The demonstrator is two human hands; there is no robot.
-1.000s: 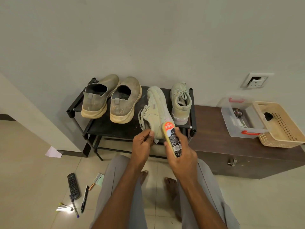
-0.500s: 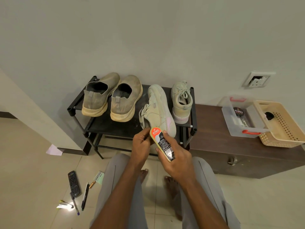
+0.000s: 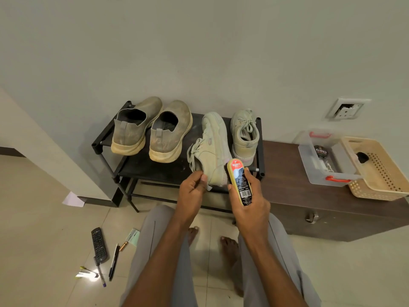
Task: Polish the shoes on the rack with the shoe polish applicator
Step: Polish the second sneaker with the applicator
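Observation:
A black shoe rack (image 3: pixel 141 171) stands against the wall with two pairs on top. A pale green lace-up sneaker (image 3: pixel 213 149) lies tipped on its side near the front right. My left hand (image 3: pixel 192 191) grips its heel end. My right hand (image 3: pixel 247 202) holds the yellow shoe polish applicator (image 3: pixel 240 181), whose tip touches the sneaker's side near the heel. The second green sneaker (image 3: pixel 244 134) stands upright at the rack's right end. Two worn beige slip-on shoes (image 3: pixel 152 129) stand on the left.
A dark wooden chest (image 3: pixel 309 204) adjoins the rack on the right, carrying a clear plastic box (image 3: pixel 327 158) with a polish tin and a beige basket (image 3: pixel 380 169). On the floor tiles at lower left lie a remote (image 3: pixel 99 244), pens and paper scraps. My bare feet are below the rack.
My right hand has moved the applicator to the right and back onto the sneaker's side after pulling toward me. My left hand has kept hold of the sneaker.

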